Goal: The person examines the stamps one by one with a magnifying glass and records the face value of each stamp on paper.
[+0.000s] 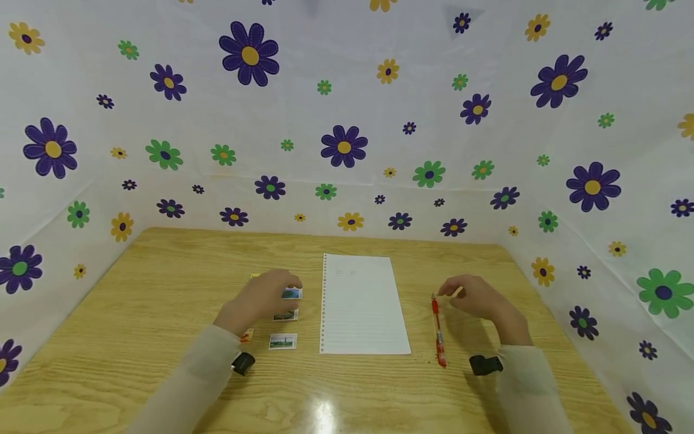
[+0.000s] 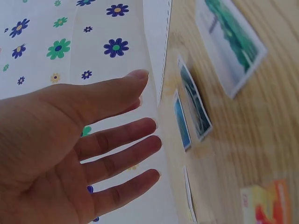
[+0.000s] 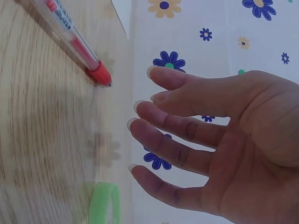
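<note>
We position the left hand (image 1: 261, 301), fingers extended and apart, grasping nothing, above the small picture cards (image 1: 283, 342) on the table (image 1: 374, 389). We position the right hand (image 1: 481, 302), fingers loosely curved and empty, just beside the red pen (image 1: 438, 328). Between both hands lies a lined loose-leaf sheet (image 1: 363, 313); beyond them rises flower-print cloth (image 1: 303, 111).

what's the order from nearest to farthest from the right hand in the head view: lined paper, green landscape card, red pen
1. Red pen: just left of the right hand.
2. Lined paper: farther left, past the pen.
3. Green landscape card: farthest left of the three, beside the paper's near end.
</note>
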Motion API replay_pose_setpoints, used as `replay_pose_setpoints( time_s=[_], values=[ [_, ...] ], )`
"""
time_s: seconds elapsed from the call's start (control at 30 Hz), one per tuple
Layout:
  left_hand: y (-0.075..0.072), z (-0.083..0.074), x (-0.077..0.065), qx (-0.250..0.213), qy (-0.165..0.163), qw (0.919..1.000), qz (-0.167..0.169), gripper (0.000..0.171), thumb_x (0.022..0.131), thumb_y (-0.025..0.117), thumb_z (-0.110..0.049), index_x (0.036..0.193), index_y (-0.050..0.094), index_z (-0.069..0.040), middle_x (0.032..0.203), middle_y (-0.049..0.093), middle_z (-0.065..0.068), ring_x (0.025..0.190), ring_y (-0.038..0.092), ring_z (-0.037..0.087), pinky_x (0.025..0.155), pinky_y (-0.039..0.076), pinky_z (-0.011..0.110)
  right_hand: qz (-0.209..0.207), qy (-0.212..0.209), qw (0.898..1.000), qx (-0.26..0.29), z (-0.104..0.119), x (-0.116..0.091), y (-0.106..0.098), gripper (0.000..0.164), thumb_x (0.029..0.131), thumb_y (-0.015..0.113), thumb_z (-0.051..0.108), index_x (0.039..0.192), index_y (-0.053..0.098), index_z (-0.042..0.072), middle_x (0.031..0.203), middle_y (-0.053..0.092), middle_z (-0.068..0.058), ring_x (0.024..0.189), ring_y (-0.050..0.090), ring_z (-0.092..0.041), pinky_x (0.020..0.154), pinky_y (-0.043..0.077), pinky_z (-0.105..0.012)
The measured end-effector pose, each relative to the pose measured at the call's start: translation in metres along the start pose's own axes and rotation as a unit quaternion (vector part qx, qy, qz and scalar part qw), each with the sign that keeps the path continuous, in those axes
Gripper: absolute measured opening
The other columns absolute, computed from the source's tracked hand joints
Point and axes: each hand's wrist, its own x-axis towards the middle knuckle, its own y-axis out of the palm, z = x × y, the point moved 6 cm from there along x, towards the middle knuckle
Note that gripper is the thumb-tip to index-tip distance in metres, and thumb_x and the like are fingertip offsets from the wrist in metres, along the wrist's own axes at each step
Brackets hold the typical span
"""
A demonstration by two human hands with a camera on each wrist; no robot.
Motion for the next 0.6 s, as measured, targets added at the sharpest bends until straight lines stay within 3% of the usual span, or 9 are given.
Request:
replay_pose_setpoints(
  time_s=[0.13,0.27,0.6],
  values=[
    [-0.001,0.008,-0.005,-0.01,-0.012,0.9999,-0.007,0.022,0.092,0.079,-0.023,0.109,0.074,-0.01,0.114,0.073,0.006,0.109,0.068,0.027,0.095,0.057,0.049,-0.002,0.019,1.0,-0.002,-0.009,-0.004,-0.002,0.02,0.092,0.065,-0.001,0.11,0.073,0.002,0.108,0.071,-0.017,0.092,0.067,-0.027,0.08,0.06,-0.044],
    [0.001,0.017,-0.01,-0.024,-0.023,0.9994,-0.004,0.021,0.091,0.08,-0.023,0.107,0.075,-0.01,0.114,0.073,0.007,0.109,0.068,0.028,0.094,0.057,0.051,-0.006,0.02,1.0,0.0,-0.016,-0.01,-0.007,0.02,0.091,0.065,-0.001,0.11,0.073,0.001,0.107,0.071,-0.018,0.091,0.067,-0.027,0.077,0.059,-0.041],
    [0.006,0.027,-0.018,-0.05,-0.002,0.9987,-0.006,0.01,0.089,0.081,-0.017,0.098,0.082,-0.013,0.111,0.077,0.005,0.098,0.071,0.024,0.085,0.06,0.047,-0.023,0.019,0.999,-0.02,-0.028,-0.021,-0.016,0.018,0.09,0.066,-0.003,0.107,0.073,-0.003,0.103,0.073,-0.02,0.093,0.067,-0.03,0.083,0.059,-0.047]
  ],
)
